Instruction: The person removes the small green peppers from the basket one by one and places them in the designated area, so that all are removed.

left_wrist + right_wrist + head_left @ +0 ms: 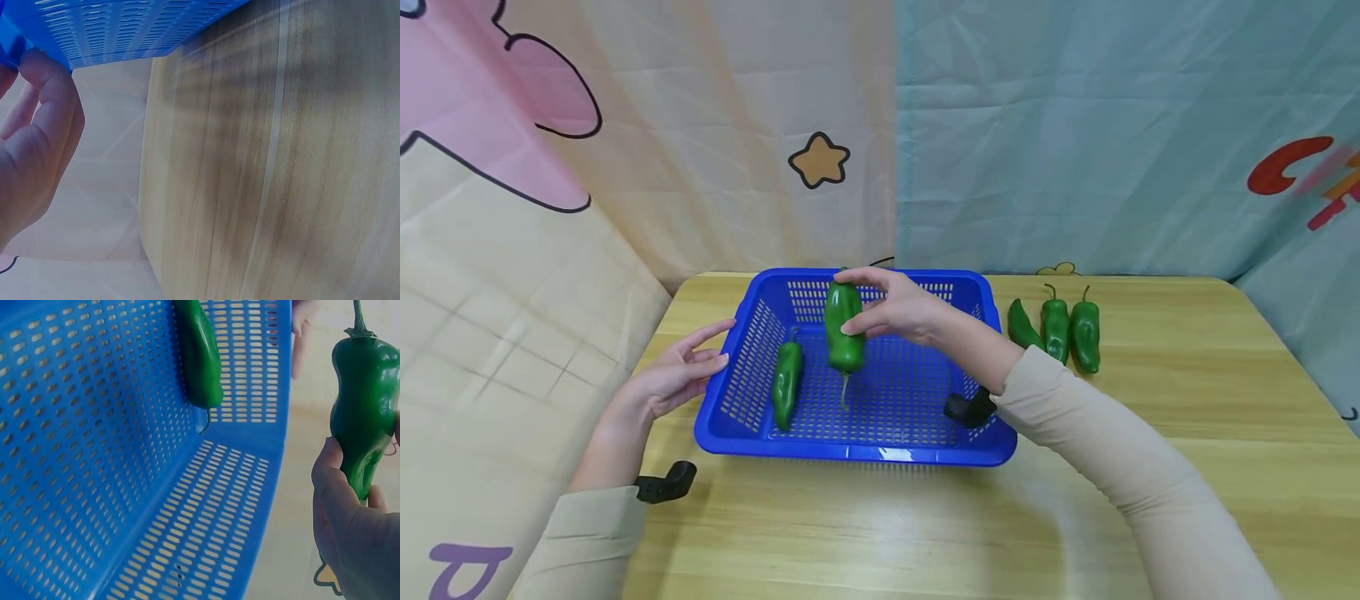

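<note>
My right hand (898, 308) grips a green pepper (842, 329) between thumb and fingers, above the blue basket (857, 454). The pepper's stem points down toward me in the head view; the right wrist view shows the pepper (365, 394) beyond the rim line, its stem at the top. Inside the basket, along the left side, lies another green pepper (787, 385). At the basket's left rim, my left hand (677, 371) holds the edge with thumb and fingers. In the left wrist view, the fingers (53, 94) curl at the basket wall (125, 28).
To the right of the basket, three green peppers (1055, 329) lie on the wooden table (1187, 400), partly behind my right sleeve (1105, 450). A printed curtain (1000, 167) hangs behind the table. Each wrist wears a black camera mount (667, 483).
</note>
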Available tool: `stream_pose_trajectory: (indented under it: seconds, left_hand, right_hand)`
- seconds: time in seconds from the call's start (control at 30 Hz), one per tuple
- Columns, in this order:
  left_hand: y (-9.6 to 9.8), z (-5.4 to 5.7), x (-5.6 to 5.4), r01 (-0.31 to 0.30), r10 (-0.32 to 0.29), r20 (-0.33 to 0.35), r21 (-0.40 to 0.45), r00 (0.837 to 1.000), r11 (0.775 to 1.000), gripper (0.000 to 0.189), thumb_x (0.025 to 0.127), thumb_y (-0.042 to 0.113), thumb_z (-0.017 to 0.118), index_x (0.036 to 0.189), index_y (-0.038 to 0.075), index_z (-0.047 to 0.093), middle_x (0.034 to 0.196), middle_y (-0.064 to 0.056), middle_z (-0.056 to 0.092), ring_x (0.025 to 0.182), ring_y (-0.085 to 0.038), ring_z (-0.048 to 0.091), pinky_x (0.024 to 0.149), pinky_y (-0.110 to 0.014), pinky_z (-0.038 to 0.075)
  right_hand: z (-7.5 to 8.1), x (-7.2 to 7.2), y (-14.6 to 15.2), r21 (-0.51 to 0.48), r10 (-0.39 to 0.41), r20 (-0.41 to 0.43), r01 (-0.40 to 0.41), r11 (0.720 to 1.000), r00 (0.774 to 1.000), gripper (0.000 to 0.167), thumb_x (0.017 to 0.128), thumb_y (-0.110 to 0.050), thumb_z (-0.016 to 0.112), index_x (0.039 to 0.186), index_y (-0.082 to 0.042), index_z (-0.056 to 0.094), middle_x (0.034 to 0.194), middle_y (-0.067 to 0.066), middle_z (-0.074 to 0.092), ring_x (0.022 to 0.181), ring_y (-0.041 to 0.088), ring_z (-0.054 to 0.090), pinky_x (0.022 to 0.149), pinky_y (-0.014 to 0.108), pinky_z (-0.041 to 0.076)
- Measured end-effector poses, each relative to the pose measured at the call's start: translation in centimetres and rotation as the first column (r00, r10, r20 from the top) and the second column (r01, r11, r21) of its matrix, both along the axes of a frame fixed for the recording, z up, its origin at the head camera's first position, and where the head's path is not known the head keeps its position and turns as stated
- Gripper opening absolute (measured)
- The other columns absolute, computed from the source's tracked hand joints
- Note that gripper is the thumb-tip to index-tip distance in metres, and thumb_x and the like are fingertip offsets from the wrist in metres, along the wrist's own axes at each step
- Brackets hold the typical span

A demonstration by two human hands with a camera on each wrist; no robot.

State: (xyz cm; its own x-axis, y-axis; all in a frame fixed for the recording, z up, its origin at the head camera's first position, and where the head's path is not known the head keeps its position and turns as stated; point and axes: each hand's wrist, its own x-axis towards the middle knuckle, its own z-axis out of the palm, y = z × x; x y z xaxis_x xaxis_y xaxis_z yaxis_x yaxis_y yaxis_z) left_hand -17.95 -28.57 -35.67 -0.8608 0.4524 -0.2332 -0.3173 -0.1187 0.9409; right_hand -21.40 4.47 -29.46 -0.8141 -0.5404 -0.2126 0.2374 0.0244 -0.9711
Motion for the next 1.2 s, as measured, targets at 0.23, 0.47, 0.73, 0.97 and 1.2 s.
stream_pose_trajectory:
  seconds: [0.23,0.47,0.73,0.97,1.2]
  left_hand:
    - [0.2,0.1,-0.1,0.017,-0.017,-0.004,-0.001,1.000,1.000,0.047,0.096,0.001,0.048,0.137,0.020,0.036,0.096,-0.008,0.066,0.082,-0.019,0.067,0.072,-0.030,0.056]
    - [-0.1,0.1,0.0,0.011,-0.011,0.003,0.006,1.000,1.000,0.049,0.096,0.000,0.048,0.139,0.019,0.034,0.096,-0.008,0.066,0.083,-0.019,0.067,0.073,-0.030,0.056]
    - [-0.3,-0.1,0.2,0.003,-0.003,0.011,0.024,1.000,1.000,0.048,0.096,0.000,0.047,0.138,0.020,0.034,0.097,-0.008,0.066,0.084,-0.019,0.067,0.073,-0.030,0.056]
    - [-0.1,-0.2,0.0,0.000,0.000,0.012,0.019,1.000,1.000,0.047,0.096,0.000,0.048,0.137,0.020,0.035,0.096,-0.008,0.066,0.084,-0.020,0.067,0.073,-0.030,0.056]
    - [-0.1,-0.1,0.0,0.002,-0.002,0.009,0.018,1.000,1.000,0.048,0.096,0.000,0.048,0.137,0.020,0.034,0.095,-0.008,0.066,0.082,-0.019,0.067,0.072,-0.029,0.056]
  right_hand:
    - [0.8,0.5,1.7,0.003,0.020,-0.018,-0.020,1.000,1.000,0.071,0.078,0.017,0.063,0.139,-0.010,0.040,0.134,0.015,0.041,0.108,0.035,0.056,0.084,0.045,0.052]
    - [1.3,0.8,2.9,0.004,0.043,-0.034,-0.043,0.999,0.998,0.071,0.079,0.015,0.062,0.141,-0.010,0.037,0.132,0.020,0.043,0.110,0.035,0.055,0.082,0.043,0.053]
    - [1.7,0.8,4.4,-0.004,0.021,-0.033,-0.021,1.000,0.999,0.072,0.080,0.016,0.060,0.142,-0.009,0.035,0.134,0.020,0.041,0.113,0.037,0.053,0.085,0.046,0.051]
    - [1.8,1.0,5.7,0.014,0.001,-0.061,-0.001,1.000,0.998,0.072,0.080,0.017,0.059,0.142,-0.008,0.034,0.132,0.023,0.043,0.105,0.031,0.058,0.082,0.044,0.053]
    - [1.9,1.3,6.8,0.027,-0.005,-0.073,0.007,1.000,0.997,0.072,0.080,0.016,0.059,0.143,-0.008,0.032,0.131,0.025,0.043,0.100,0.026,0.061,0.080,0.041,0.054]
